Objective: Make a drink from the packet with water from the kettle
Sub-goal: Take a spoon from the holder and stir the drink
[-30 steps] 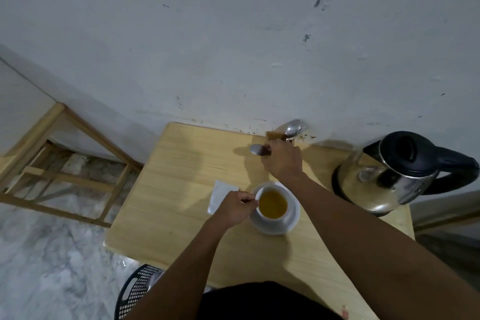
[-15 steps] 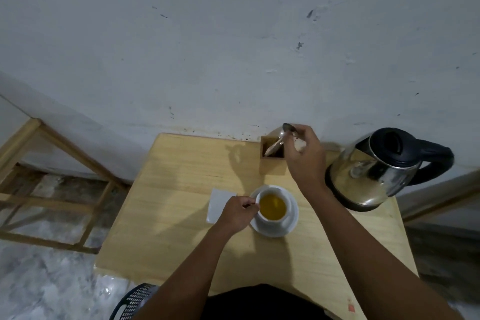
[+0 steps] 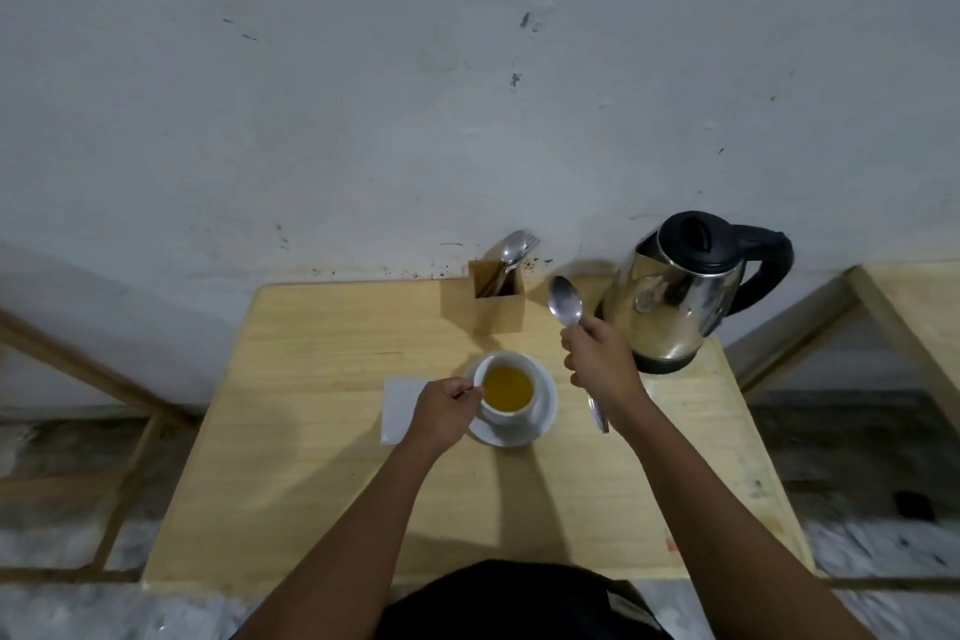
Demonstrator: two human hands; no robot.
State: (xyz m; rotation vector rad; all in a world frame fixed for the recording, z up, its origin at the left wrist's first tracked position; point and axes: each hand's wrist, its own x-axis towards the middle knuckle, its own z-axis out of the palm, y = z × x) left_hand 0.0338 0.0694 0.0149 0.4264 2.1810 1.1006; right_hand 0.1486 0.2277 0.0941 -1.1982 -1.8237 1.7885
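Item: wooden worktop (image 3: 322, 457) set against a pale wall.

Cup (image 3: 506, 387): white, holding amber liquid, stood on a white saucer (image 3: 543, 418) near the worktop's centre.

Left hand (image 3: 444, 413): at the cup's left side, fingers curled and pinched at the rim or handle; which of the two could not be told.

Right hand (image 3: 602, 364): raised just right of the cup, fingers wrapped tight round a metal spoon (image 3: 566, 301), bowl pointing up and away, handle end showing below the fist.

Kettle (image 3: 675, 291): steel body, black lid and handle, upright at the right rear corner.

Wooden holder (image 3: 493, 301): rear centre, with cutlery inside.

White paper (image 3: 402, 405): flat, left of the saucer, partly under the left hand.
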